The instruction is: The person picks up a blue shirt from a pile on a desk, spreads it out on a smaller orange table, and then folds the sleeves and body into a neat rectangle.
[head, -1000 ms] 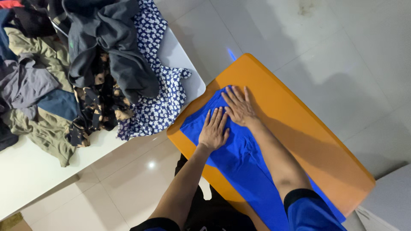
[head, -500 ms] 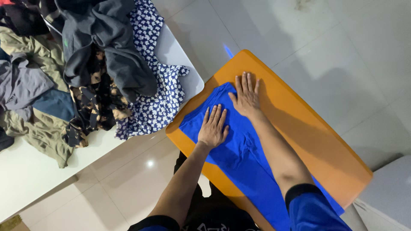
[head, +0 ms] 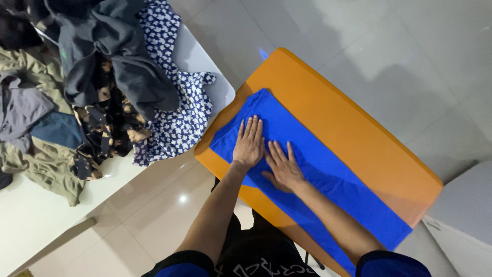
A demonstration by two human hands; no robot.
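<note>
since the earlier frame the right hand (head: 283,169) has slid back from the far end of the blue cloth (head: 328,169) toward the body, and now lies just beside the left hand (head: 249,145). both hands are flat, fingers spread, holding nothing, pressing the cloth on the orange board (head: 353,123). the cloth is smooth, folded into a long strip along the board's long axis, its far end nearer the left hand.

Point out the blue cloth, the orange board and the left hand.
blue cloth (head: 328,169), head view, flat middle part.
orange board (head: 353,128), head view, bare top.
left hand (head: 249,146), head view, back of hand.
</note>
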